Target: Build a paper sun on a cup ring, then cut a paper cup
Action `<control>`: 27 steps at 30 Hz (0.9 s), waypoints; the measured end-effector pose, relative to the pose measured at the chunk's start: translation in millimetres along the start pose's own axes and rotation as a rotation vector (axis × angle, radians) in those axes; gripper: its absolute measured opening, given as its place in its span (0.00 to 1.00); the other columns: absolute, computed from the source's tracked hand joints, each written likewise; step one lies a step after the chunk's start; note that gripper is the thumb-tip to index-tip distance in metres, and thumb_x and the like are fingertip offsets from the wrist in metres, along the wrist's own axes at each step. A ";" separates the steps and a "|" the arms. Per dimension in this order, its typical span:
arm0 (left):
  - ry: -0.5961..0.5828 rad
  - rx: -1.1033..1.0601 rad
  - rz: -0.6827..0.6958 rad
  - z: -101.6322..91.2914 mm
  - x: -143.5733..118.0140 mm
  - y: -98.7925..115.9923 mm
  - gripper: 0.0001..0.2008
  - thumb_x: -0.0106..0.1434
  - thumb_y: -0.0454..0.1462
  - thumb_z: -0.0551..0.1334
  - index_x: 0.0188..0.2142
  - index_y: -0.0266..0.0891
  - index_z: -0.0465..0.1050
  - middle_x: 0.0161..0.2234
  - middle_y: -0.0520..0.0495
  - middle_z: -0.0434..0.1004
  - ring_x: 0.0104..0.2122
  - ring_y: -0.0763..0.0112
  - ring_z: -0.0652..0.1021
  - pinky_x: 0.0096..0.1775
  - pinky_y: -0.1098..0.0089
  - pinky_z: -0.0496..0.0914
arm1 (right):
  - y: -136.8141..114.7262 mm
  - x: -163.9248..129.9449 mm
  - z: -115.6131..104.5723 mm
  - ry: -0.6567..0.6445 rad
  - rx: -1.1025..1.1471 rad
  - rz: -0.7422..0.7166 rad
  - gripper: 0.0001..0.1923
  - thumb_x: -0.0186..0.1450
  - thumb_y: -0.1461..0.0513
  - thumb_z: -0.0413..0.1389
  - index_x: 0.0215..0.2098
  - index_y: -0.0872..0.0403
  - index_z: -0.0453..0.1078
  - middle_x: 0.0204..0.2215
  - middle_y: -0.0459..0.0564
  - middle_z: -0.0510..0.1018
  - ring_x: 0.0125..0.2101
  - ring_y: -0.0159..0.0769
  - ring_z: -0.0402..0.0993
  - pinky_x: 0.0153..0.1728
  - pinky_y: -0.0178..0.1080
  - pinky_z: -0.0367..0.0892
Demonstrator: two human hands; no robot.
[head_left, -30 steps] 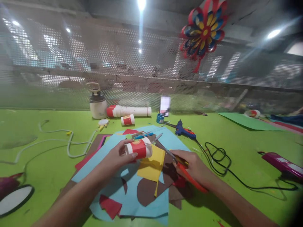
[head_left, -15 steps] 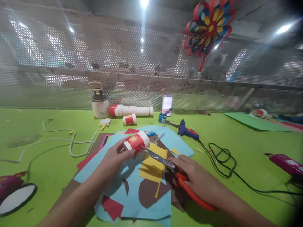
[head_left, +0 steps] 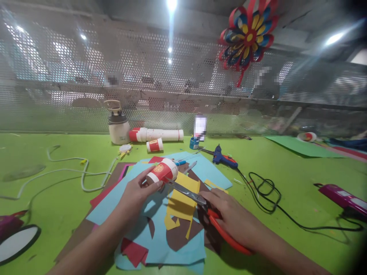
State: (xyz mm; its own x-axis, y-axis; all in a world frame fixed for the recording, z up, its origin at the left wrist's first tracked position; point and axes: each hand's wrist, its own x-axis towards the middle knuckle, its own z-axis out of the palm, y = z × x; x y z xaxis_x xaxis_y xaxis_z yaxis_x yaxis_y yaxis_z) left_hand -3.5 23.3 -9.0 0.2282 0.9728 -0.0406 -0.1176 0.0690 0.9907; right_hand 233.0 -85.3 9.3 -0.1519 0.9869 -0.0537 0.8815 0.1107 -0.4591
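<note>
A red and white paper cup (head_left: 162,172) with a round gold print lies tilted on its side in my left hand (head_left: 137,192), its rim facing right. The fingers and thumb close around its base end. My right hand (head_left: 229,214) grips scissors (head_left: 187,192) by their red-orange handles. The blade tips reach the cup's lower side; whether they touch or pierce it I cannot tell. Beneath both hands lie yellow paper (head_left: 183,200), light blue sheets (head_left: 160,252) and brown paper (head_left: 179,236). A small yellow scrap (head_left: 171,222) rests below the yellow piece.
A blue glue gun (head_left: 223,157) with a looping black cord lies to the right. Behind stand a white sprayer bottle (head_left: 119,130), a cup tube (head_left: 160,134), another cup (head_left: 155,145) and a blue jar (head_left: 194,143). A magenta tool (head_left: 341,196) is far right.
The yellow scrap now shows below the yellow paper, where it was not before. The whole view has shifted slightly; the cup and scissors keep nearly the same pose.
</note>
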 end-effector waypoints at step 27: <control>-0.033 0.154 0.180 1.6 -2.5 -5.1 0.39 0.51 0.43 0.69 0.60 0.32 0.61 0.53 0.34 0.74 0.49 0.52 0.77 0.50 0.55 0.72 | 11.5 3.8 1.3 0.070 -0.199 -0.124 0.26 0.61 0.72 0.46 0.57 0.54 0.64 0.42 0.58 0.69 0.41 0.46 0.68 0.42 0.48 0.66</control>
State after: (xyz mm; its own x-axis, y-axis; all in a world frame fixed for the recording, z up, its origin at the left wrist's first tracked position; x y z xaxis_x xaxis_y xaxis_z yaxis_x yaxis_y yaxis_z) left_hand -1.9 20.1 -13.7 0.2489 0.9584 0.1399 -0.0110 -0.1416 0.9899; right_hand 242.0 -80.5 2.6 -0.2393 0.9692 0.0575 0.9298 0.2458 -0.2741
